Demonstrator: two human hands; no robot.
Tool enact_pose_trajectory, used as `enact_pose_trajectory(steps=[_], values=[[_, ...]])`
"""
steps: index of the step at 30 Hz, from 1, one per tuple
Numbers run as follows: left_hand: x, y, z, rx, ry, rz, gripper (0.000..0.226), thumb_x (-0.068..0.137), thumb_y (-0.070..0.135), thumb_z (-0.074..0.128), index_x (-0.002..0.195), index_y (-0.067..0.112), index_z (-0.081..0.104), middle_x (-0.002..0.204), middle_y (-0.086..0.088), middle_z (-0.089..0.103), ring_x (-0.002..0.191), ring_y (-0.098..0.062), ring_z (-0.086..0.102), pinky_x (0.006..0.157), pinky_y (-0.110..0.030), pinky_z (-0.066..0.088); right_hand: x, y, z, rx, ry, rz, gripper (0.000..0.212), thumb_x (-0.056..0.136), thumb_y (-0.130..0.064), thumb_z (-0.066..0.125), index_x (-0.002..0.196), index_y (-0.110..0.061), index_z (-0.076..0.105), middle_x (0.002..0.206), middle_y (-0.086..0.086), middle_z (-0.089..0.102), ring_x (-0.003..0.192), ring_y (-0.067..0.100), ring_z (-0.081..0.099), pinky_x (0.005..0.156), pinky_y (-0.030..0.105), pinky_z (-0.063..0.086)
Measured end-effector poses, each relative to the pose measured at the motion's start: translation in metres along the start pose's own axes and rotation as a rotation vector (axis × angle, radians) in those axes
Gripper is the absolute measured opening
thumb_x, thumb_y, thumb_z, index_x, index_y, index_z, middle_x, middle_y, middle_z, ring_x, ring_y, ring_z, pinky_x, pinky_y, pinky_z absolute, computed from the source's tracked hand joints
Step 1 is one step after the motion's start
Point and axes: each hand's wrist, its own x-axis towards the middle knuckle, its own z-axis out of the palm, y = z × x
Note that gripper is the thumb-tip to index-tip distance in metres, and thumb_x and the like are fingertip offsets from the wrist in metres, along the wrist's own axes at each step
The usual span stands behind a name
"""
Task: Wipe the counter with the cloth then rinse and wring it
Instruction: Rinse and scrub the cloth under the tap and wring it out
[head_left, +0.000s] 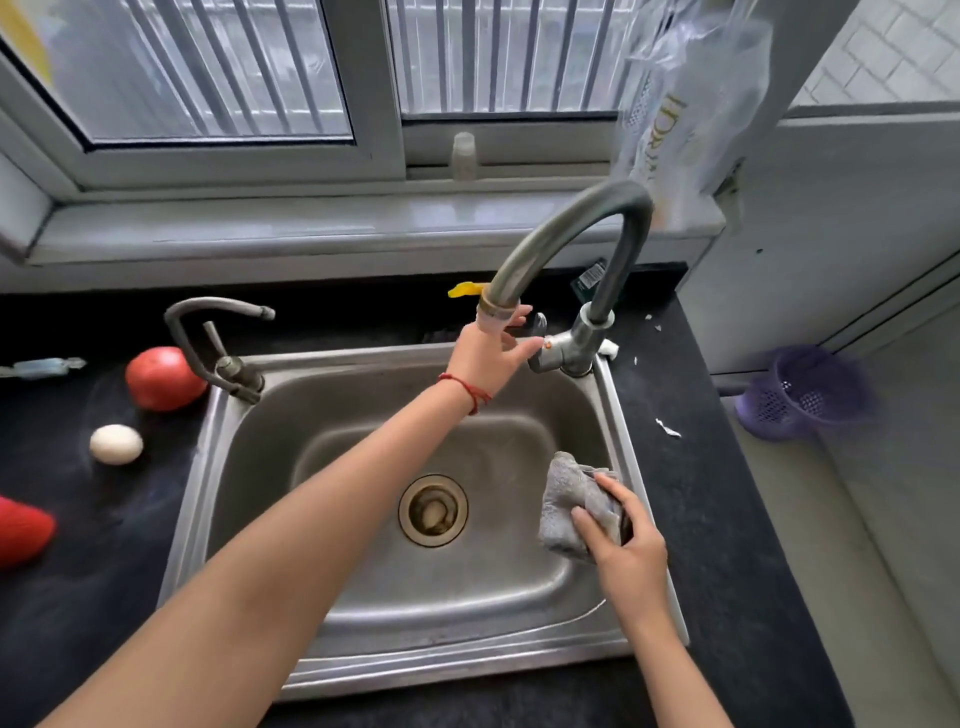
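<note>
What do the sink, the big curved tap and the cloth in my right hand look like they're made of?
The sink looks like brushed stainless steel: dull grey sheen, soft reflections, pressed basin shape. The curved tap seems metal too, with a duller, tarnished grey finish. The cloth, bunched in the right hand, looks like soft grey woven or terry fabric, judging by its folds and nubby surface; the exact fibre can't be told.

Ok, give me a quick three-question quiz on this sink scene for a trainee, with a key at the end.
1. True or false: water is running from the tall faucet.
2. Which hand holds the grey cloth? A) left hand B) right hand C) neither
3. Fill in: the left hand reaches toward the faucet's ____.

Key:
1. False; no stream shows.
2. B; the right hand grips it over the sink.
3. Handle.
</note>
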Motion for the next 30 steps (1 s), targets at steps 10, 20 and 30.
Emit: enact_pose_trajectory(steps=[10, 20, 30], values=[[0.035, -0.005, 0.019, -0.039, 0.022, 0.034, 0.018, 0.079, 0.01, 0.068, 0.09, -0.004, 0.066, 0.083, -0.022, 0.071, 0.068, -0.015, 0.059, 0.074, -0.028, 0.051, 0.014, 0.001, 0.008, 0.017, -0.031, 0.051, 0.041, 0.075, -0.014, 0.074, 0.096, -0.046, 0.06, 0.107, -0.028, 0.059, 0.098, -0.022, 0.053, 0.076, -0.005, 0.037], [0.034, -0.022, 0.014, -0.106, 0.018, -0.012, 0.016, 0.078, 0.012, 0.07, 0.089, 0.001, 0.068, 0.081, -0.007, 0.065, 0.064, -0.002, 0.058, 0.068, -0.01, 0.048, 0.015, -0.001, 0.006, 0.039, -0.025, 0.067, 0.041, 0.075, -0.01, 0.073, 0.1, -0.039, 0.06, 0.104, -0.028, 0.059, 0.095, -0.024, 0.053, 0.075, -0.005, 0.038], [0.028, -0.027, 0.008, -0.1, -0.016, -0.023, 0.024, 0.078, 0.018, 0.071, 0.096, 0.003, 0.068, 0.095, -0.014, 0.07, 0.079, -0.013, 0.063, 0.075, -0.017, 0.05, 0.019, -0.013, 0.019, 0.025, -0.077, 0.061, 0.04, 0.075, -0.016, 0.073, 0.101, -0.043, 0.059, 0.102, -0.027, 0.06, 0.096, -0.016, 0.057, 0.077, 0.001, 0.043]])
